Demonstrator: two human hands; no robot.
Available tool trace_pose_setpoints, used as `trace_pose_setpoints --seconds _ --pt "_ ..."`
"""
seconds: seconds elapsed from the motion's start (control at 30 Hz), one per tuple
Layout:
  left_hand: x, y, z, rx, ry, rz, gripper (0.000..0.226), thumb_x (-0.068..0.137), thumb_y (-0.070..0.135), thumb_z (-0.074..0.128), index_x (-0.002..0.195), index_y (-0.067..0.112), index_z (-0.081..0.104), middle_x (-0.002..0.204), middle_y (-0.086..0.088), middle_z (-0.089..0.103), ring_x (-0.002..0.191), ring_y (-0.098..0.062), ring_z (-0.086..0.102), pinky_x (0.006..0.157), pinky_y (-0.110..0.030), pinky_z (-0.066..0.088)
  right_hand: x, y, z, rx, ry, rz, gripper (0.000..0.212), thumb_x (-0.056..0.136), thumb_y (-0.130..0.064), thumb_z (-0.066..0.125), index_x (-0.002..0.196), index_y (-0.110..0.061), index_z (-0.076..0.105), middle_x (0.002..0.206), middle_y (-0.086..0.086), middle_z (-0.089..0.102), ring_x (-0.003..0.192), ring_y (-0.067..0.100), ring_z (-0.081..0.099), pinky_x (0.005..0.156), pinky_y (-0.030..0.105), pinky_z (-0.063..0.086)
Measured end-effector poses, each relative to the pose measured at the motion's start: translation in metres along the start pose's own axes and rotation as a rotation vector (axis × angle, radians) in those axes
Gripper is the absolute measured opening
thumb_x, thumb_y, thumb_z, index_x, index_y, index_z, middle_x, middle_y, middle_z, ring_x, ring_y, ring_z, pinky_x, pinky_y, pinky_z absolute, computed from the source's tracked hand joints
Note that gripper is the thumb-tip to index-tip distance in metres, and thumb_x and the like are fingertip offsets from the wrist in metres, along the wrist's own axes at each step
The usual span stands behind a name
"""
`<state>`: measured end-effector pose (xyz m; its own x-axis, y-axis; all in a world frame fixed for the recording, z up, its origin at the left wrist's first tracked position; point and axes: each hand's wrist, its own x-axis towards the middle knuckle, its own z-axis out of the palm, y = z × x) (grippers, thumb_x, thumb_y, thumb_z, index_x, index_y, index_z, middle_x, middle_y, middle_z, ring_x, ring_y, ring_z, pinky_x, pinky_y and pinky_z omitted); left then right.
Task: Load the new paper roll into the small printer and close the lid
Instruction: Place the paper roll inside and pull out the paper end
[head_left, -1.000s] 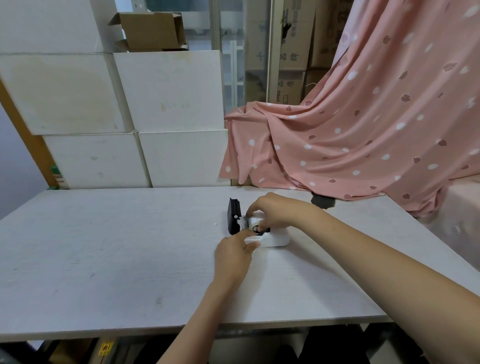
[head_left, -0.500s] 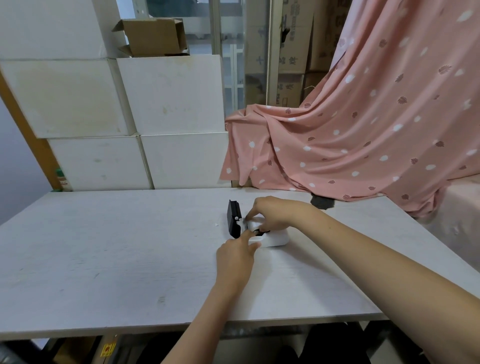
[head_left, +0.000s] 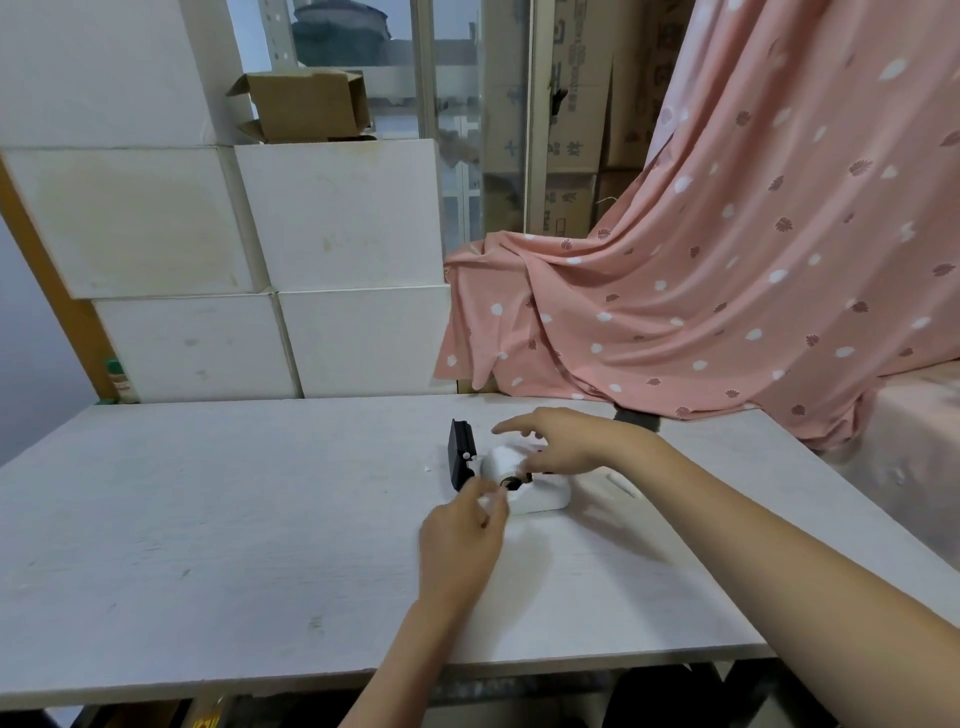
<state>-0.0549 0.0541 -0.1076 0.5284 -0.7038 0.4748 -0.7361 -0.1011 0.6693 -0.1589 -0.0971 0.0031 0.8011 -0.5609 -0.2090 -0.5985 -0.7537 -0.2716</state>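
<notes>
The small white printer (head_left: 543, 500) sits mid-table, and its black lid (head_left: 460, 459) stands open on its left side. A white paper roll (head_left: 502, 461) rests in the open bay, showing above the body. My right hand (head_left: 563, 446) hovers over the printer's right part with fingers spread and the index finger stretched left; its lower fingertips touch the roll's right side. My left hand (head_left: 461, 535) comes from the near side with its thumb and fingers closed on the printer's near left corner. This contact is blurred.
The white table (head_left: 218, 530) ends in a front edge close to me. White foam boxes (head_left: 332, 218) are stacked behind it, with a cardboard box (head_left: 306, 106) on top. Pink dotted cloth (head_left: 727, 291) drapes at the right. A small white strip (head_left: 622, 484) lies right of the printer.
My right hand has lifted off the roll and opened its fingers, so the roll now shows. My left hand stays at the printer's near corner. The view has tilted slightly.
</notes>
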Motion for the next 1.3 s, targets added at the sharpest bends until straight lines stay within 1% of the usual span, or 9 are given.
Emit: trace_pose_setpoints --seconds 0.13,0.3,0.43,0.5,0.67,0.87,0.93,1.1,1.3 --pt "0.0 -0.013 -0.027 -0.147 0.19 -0.156 0.014 0.094 0.023 0.061 0.081 0.027 0.063 0.047 -0.001 0.056 0.05 -0.013 0.056 0.057 -0.034 0.045 -0.006 0.017 -0.005 0.126 0.069 0.097 0.046 0.101 -0.028 0.05 0.147 -0.034 0.047 0.142 0.003 0.057 0.122 0.02 0.057 0.101 0.03 0.042" --pt "-0.001 0.006 -0.024 -0.01 0.003 0.021 0.015 0.093 0.019 0.059 0.105 0.025 0.065 0.063 0.007 0.058 0.065 -0.015 0.061 0.063 -0.034 0.049 0.002 0.013 0.007 0.268 0.119 0.187 0.042 0.1 -0.048 0.05 0.131 -0.023 0.065 0.136 0.0 0.061 0.113 0.019 0.059 0.098 0.034 0.045" --pt "-0.011 0.016 0.0 0.119 -0.164 0.026 0.048 0.096 0.025 0.05 0.143 0.026 0.045 0.089 0.003 0.064 0.087 -0.018 0.062 0.074 -0.036 0.054 0.014 -0.016 0.005 0.3 0.2 0.242 0.052 0.103 -0.048 0.044 0.07 -0.008 0.05 0.069 0.005 0.051 0.064 0.021 0.048 0.058 0.032 0.033" --pt "-0.013 0.018 0.007 0.159 -0.193 0.01 0.054 0.095 0.026 0.048 0.148 0.029 0.037 0.089 0.002 0.064 0.086 -0.019 0.062 0.069 -0.034 0.052 0.018 -0.029 0.0 0.338 0.239 0.288 0.056 0.1 -0.05 0.05 0.061 -0.012 0.039 0.059 0.003 0.044 0.052 0.018 0.039 0.051 0.03 0.029" --pt "-0.011 0.027 0.013 0.254 -0.236 0.01 0.054 0.097 0.026 0.046 0.149 0.028 0.033 0.09 0.002 0.065 0.083 -0.02 0.063 0.063 -0.034 0.048 0.029 -0.032 -0.003 0.475 0.156 0.383 0.03 0.087 -0.025 0.076 0.083 -0.012 0.049 0.069 0.007 0.059 0.056 0.02 0.057 0.049 0.024 0.042" --pt "-0.009 0.024 0.013 0.29 -0.228 0.062 0.047 0.095 0.022 0.046 0.141 0.029 0.038 0.084 0.004 0.062 0.077 -0.019 0.059 0.059 -0.034 0.049 0.028 -0.004 -0.003 0.751 0.289 0.455 0.02 0.086 0.001 0.074 0.102 0.003 0.063 0.08 0.014 0.063 0.067 0.023 0.064 0.073 0.034 0.061" --pt "-0.01 0.021 0.015 0.267 -0.207 0.077 0.048 0.094 0.018 0.047 0.14 0.028 0.04 0.093 0.003 0.063 0.085 -0.019 0.06 0.062 -0.035 0.052 0.024 0.008 -0.003 0.812 0.303 0.492 0.016 0.086 0.002 0.073 0.098 0.002 0.063 0.078 0.014 0.061 0.065 0.021 0.063 0.067 0.033 0.059" --pt "-0.011 0.025 0.029 0.238 -0.091 0.247 0.048 0.083 -0.003 0.057 0.13 0.007 0.055 0.131 -0.011 0.051 0.119 -0.029 0.049 0.074 -0.027 0.054 0.018 0.021 0.007 0.96 0.246 0.549 0.021 0.088 0.003 0.069 0.108 0.006 0.061 0.088 0.02 0.065 0.068 0.029 0.068 0.061 0.036 0.061" --pt "-0.01 0.031 0.042 0.276 -0.149 0.303 0.065 0.084 0.001 0.055 0.147 0.0 0.038 0.157 -0.018 0.03 0.149 -0.033 0.023 0.111 -0.042 0.042 0.019 0.025 0.014 0.994 0.279 0.533 0.014 0.093 0.004 0.057 0.107 0.006 0.056 0.091 0.023 0.061 0.067 0.032 0.068 0.07 0.04 0.062"
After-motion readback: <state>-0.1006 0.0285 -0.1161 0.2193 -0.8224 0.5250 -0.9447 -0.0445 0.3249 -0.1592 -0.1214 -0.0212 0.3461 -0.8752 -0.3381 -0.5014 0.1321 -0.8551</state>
